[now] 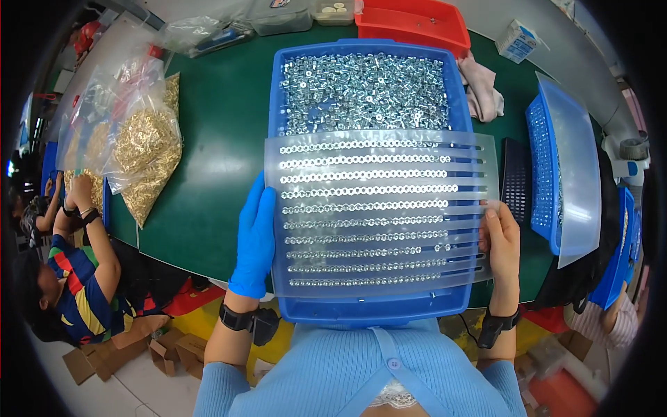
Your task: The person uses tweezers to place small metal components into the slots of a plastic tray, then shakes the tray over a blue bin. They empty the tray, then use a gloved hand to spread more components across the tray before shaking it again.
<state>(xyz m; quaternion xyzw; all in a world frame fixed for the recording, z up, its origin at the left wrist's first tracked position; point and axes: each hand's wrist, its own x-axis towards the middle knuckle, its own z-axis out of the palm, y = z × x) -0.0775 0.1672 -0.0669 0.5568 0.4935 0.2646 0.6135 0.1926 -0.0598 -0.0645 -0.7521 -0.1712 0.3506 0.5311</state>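
Note:
A blue plastic tray (pixel 276 90) lies on the green table, its far half filled with small silver nuts (pixel 365 90). Over its near half rests a translucent grooved plate (pixel 486 149) with several rows of nuts lined up in its slots. My left hand (pixel 254 240), in a blue glove, grips the plate's left edge. My right hand (pixel 501 243), bare, holds the plate's right edge with the thumb on top.
Clear bags of brass parts (pixel 142 149) lie at the left. A red bin (pixel 417 24) and a pink cloth (pixel 483 90) sit behind the tray. Another blue tray with a translucent plate (pixel 566 174) stands at the right. A person in a striped shirt (pixel 73 285) works at the left.

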